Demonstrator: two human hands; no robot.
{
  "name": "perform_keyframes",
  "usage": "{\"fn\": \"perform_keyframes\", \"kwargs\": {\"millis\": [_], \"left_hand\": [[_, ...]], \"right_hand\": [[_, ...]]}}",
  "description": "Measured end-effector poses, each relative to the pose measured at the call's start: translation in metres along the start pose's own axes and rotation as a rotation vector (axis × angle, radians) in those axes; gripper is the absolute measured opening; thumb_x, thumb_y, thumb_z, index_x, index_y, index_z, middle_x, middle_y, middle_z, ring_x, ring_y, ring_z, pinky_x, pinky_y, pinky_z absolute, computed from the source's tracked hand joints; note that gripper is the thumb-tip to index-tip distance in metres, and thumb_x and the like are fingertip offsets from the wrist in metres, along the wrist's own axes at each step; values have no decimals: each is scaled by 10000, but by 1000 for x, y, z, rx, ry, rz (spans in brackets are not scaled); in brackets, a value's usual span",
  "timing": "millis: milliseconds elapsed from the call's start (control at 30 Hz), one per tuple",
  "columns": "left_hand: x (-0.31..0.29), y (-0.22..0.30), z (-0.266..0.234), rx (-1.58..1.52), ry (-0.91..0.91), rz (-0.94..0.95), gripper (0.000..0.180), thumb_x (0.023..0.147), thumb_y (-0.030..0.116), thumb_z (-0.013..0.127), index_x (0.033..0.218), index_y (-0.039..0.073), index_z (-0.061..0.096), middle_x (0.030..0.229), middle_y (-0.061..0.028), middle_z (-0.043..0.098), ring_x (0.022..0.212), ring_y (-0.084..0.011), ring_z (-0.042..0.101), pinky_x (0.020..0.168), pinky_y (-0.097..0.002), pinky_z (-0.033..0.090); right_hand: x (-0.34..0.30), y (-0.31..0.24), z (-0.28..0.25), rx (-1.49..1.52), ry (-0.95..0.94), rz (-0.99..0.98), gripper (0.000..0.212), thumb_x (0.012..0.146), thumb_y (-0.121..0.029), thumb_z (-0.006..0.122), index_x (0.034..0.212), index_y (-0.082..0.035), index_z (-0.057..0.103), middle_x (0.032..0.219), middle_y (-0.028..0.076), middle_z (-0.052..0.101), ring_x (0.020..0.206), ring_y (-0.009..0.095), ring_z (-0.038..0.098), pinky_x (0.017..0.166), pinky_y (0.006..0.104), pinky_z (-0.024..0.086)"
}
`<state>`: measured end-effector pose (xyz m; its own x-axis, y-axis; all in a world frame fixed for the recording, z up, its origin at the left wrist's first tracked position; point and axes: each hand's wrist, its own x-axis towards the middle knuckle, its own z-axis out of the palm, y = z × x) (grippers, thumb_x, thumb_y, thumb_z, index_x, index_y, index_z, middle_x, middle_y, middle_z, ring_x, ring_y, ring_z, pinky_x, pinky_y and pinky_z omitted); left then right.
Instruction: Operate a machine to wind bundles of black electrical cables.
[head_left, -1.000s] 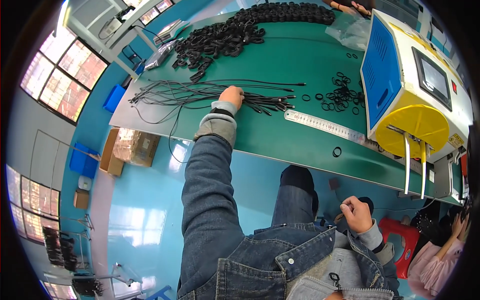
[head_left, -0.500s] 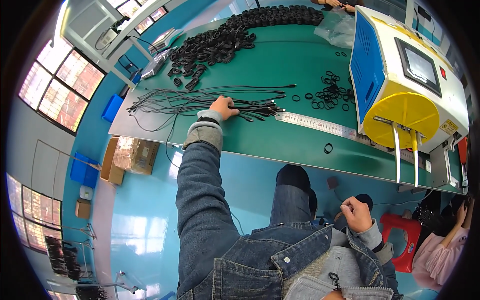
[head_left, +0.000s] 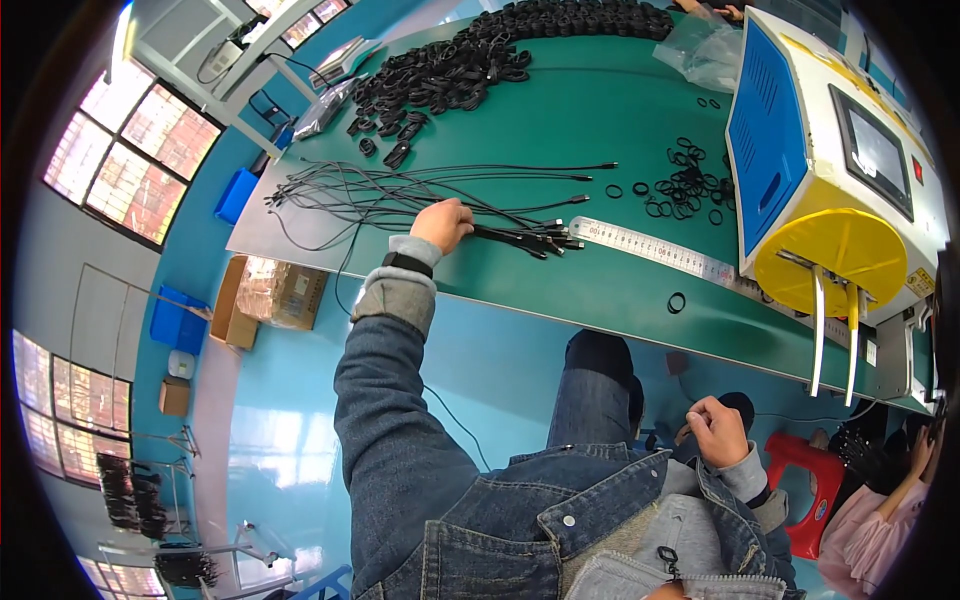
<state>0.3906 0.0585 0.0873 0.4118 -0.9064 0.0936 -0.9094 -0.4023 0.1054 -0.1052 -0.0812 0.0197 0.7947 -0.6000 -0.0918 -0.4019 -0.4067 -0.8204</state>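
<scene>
My left hand reaches over the green table, its fingers closed on a bundle of thin black cables. The bundle's metal plug ends point right, beside the left end of a steel ruler. More loose black cables lie fanned out behind and to the left of this hand, several with single plugs reaching right. My right hand stays near my lap, away from the table, with its fingers curled in and nothing visible in them.
Coiled black cables are heaped at the back. Small black rings lie scattered before a blue and white machine with a yellow disc. Cardboard boxes stand beyond the table's left end; a red stool and a co-worker's pink sleeve are at right.
The view has shifted a little. My left hand has closed on the cables and drawn the bundle slightly left and nearer, apart from the loose ones. My right hand has stayed put.
</scene>
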Motion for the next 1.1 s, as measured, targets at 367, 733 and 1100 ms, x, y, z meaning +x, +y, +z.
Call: {"fn": "perform_keyframes", "kwargs": {"millis": [367,733,1100], "left_hand": [[-1,35,-39,-821,902,-211,182,856,69,554,1014,-21,567,897,-56,599,816,-108,576,689,-232,455],[-47,-88,41,206,164,-570,238,777,202,569,1000,121,588,1059,-115,541,1036,-305,504,803,-447,456],[-47,24,28,-24,130,4,240,770,256,636,929,96,555,965,-77,537,965,-283,479,782,-375,420]], "right_hand": [[6,-3,12,15,-76,-17,117,762,-119,597,758,-8,559,541,128,539,484,248,554,463,331,407],[-9,-7,3,-77,-68,-6,121,759,-123,601,756,-11,554,542,129,540,485,266,552,462,342,406],[-3,-11,9,-48,-90,-110,121,768,-128,585,771,-11,555,582,136,558,538,281,567,494,358,425]]}}
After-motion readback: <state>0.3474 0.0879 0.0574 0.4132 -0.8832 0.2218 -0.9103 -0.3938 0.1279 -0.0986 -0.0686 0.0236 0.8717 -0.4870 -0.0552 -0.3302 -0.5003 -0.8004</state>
